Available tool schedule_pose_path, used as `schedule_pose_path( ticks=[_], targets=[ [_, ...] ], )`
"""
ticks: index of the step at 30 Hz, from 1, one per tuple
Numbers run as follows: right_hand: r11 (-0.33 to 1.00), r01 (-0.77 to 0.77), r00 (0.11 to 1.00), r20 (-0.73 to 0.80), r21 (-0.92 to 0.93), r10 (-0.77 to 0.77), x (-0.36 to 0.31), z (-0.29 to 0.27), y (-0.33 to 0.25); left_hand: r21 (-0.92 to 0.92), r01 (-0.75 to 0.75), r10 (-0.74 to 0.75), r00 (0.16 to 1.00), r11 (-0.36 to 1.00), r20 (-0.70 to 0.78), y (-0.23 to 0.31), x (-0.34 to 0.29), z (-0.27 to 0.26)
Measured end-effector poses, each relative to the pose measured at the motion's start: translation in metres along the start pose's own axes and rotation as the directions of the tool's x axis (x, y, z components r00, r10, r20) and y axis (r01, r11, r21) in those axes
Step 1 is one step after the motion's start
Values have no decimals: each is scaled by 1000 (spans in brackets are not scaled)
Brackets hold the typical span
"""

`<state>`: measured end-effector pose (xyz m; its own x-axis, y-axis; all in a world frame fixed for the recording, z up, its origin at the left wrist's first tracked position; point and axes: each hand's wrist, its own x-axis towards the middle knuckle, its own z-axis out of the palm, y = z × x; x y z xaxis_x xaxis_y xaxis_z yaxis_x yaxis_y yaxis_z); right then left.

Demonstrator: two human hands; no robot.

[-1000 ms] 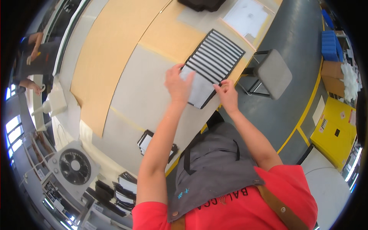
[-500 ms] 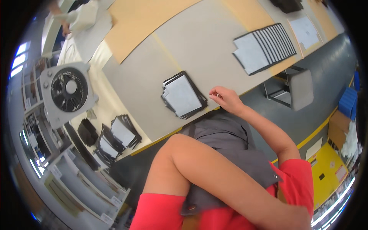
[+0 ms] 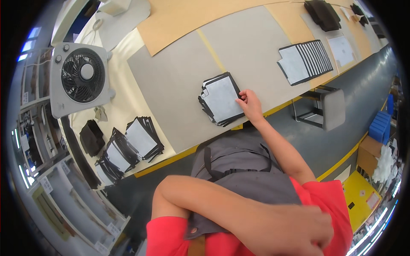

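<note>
My right hand (image 3: 251, 104) is at the right edge of a stack of black-edged, pale-faced flat pieces (image 3: 221, 99). Its thumb and forefinger are bent but apart at the stack's edge, and I see nothing held between them. The stack is slightly fanned, with black borders sticking out below the top piece. Across my body lies my left forearm, its hand (image 3: 294, 228) beside my right upper arm. That hand is smeared by motion and its fingers are turned down, so its grip is unclear.
A row of overlapping pale pieces (image 3: 305, 62) lies farther right, near a dark folded bundle (image 3: 323, 16). On the left stand a grey box fan (image 3: 83, 79) and more piled pieces (image 3: 143, 137). A stool (image 3: 332, 109) stands beside the table's yellow-striped edge (image 3: 162, 167).
My right hand has come to the stack's right edge from just beside it. The left hand now shows, moving near my right upper arm. The whole view has shifted.
</note>
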<state>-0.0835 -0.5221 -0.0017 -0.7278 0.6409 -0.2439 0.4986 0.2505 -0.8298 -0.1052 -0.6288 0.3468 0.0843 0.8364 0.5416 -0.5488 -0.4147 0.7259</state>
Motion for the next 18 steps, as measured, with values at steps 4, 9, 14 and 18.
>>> schedule_pose_path(
  ticks=[4, 9, 14, 18],
  targets=[
    [991, 132, 988, -81, -32, -135, -2, 6, -6, 250, 304, -192, 900, 919, -391, 15, -45, -63],
    [919, 393, 915, -89, -30, -394, -23, 1, -25, 687, 725, 128, 677, 57, -725, -49, -152, -171],
    [936, 118, 993, -48, 333, -108, -50, -18, -47, 580, 792, -143, 607, 190, -782, -74, -186, -237],
    [856, -173, 983, 131, 486, 124, -45, -53, -5, 391, 879, -222, 453, 271, -864, -105, -132, -247]
  ],
)
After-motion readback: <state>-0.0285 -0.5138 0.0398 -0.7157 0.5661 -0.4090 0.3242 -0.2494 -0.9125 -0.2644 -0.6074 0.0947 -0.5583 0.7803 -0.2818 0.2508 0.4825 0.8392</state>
